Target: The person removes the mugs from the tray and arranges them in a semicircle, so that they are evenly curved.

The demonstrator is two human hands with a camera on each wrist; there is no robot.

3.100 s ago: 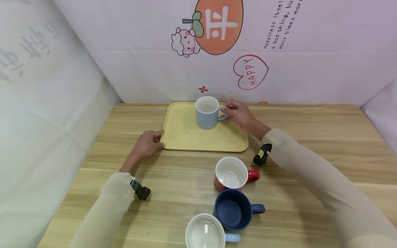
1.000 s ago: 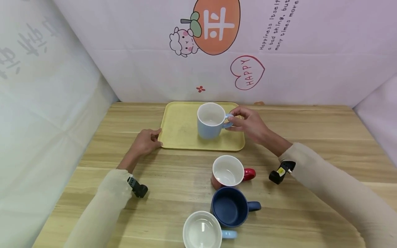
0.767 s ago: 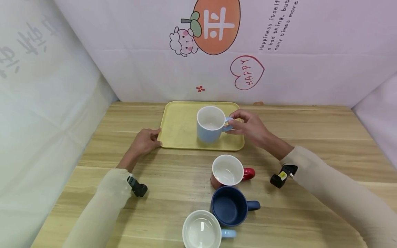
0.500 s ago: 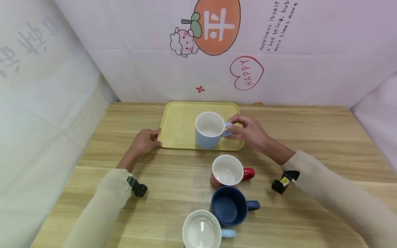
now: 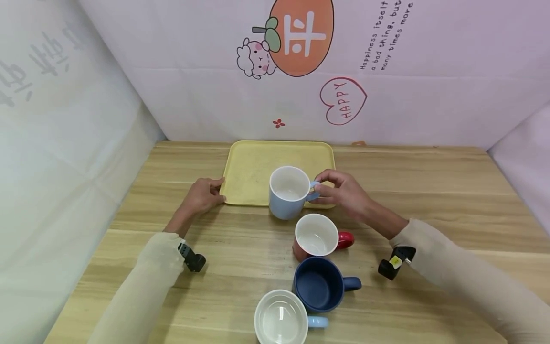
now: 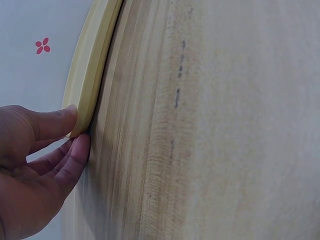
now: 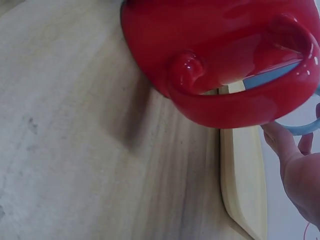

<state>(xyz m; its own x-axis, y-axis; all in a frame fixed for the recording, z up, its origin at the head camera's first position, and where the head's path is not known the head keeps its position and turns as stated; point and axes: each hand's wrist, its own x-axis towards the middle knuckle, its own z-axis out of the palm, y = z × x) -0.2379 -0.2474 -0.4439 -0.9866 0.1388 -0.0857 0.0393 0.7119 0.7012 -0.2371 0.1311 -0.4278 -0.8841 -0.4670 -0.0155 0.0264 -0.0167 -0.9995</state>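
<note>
My left hand pinches the near left corner of a yellow tray; in the left wrist view the thumb presses the tray's rim with the fingers against its other side. With my right hand I pinch the handle of a light blue mug, white inside and upright. That mug overlaps the tray's front edge in the head view; whether it touches the tray I cannot tell. Just in front of it stands a red mug with a white inside, whose handle hides much of the right wrist view.
Behind the red mug, nearer me, a dark blue mug and a white-lined mug with a light blue handle stand close together. All are on a wooden table. A printed white cloth rises at the tray's back edge.
My right hand has brought the light blue mug from the back of the tray towards me, to its front edge. The left hand has kept its hold on the tray.
</note>
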